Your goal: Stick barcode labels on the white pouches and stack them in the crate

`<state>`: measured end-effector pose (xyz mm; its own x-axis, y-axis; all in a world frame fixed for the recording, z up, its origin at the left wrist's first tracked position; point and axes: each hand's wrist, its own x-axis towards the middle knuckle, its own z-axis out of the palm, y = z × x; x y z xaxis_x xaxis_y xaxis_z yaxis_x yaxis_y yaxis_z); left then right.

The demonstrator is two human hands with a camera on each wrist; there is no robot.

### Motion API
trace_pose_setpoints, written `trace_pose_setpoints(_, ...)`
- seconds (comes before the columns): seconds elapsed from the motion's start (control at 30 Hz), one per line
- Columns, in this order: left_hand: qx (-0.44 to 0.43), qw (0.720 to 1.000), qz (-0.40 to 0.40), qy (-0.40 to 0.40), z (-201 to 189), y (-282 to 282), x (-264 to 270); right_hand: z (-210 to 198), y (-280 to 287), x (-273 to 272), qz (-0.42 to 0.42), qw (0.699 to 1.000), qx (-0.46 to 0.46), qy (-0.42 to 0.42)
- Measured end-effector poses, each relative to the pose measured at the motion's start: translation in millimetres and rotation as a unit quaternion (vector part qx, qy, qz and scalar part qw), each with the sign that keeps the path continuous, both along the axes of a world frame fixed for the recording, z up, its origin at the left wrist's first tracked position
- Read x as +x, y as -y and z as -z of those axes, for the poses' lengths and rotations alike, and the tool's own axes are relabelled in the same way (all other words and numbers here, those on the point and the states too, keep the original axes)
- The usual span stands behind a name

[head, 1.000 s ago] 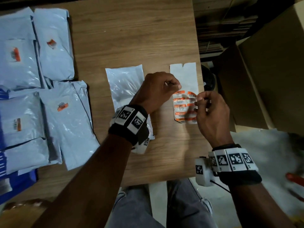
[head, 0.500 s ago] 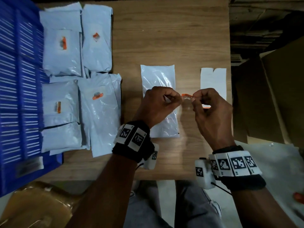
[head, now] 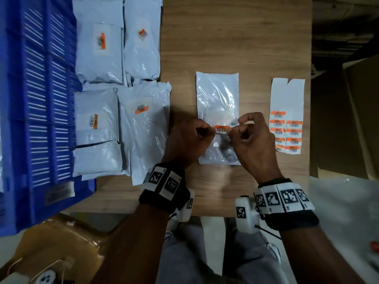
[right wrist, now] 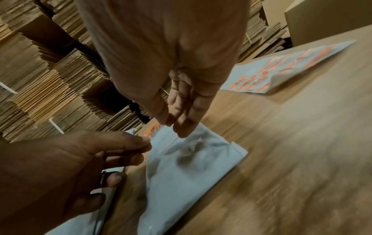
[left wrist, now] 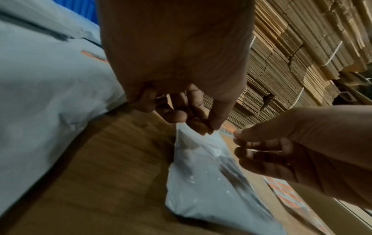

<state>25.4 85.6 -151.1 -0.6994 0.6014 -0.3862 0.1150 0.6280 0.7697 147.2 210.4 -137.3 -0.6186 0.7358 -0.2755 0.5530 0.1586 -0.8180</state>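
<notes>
One white pouch lies flat in the middle of the wooden table. Just above its near half, both hands stretch a small orange-and-white barcode label between them. My left hand pinches the label's left end and my right hand pinches its right end. The left wrist view shows the label between the fingertips over the pouch. The label sheet with several orange labels lies to the right. A blue crate stands at the far left.
Several labelled white pouches lie in a group between the crate and the middle pouch. A cardboard box stands off the table's right edge. Stacks of flat cardboard fill the background. My knees are below the near edge.
The label was peeled from the sheet and carried left; both hands now hold it over the middle pouch. The head view has swung left, bringing the crate into sight.
</notes>
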Motion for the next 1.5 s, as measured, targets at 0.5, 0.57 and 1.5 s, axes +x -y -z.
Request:
trace_pose_setpoints(0.5,-0.132,0.990,-0.039,-0.030,8.3,-41.7,-13.1,17.9,-12.3,-31.3,0.098,0.994,0.033,0.029)
trace_pose_setpoints(0.57,-0.146,0.988,-0.050,-0.025,9.3,-42.6,-12.2,18.5,-13.0,-33.1,0.091,0.994,0.035,0.042)
trace_pose_setpoints(1.5,-0.147,0.989,-0.018,0.010,20.8,-47.4,-22.3,31.8,-13.8,-32.3,0.053,0.993,0.083,0.063)
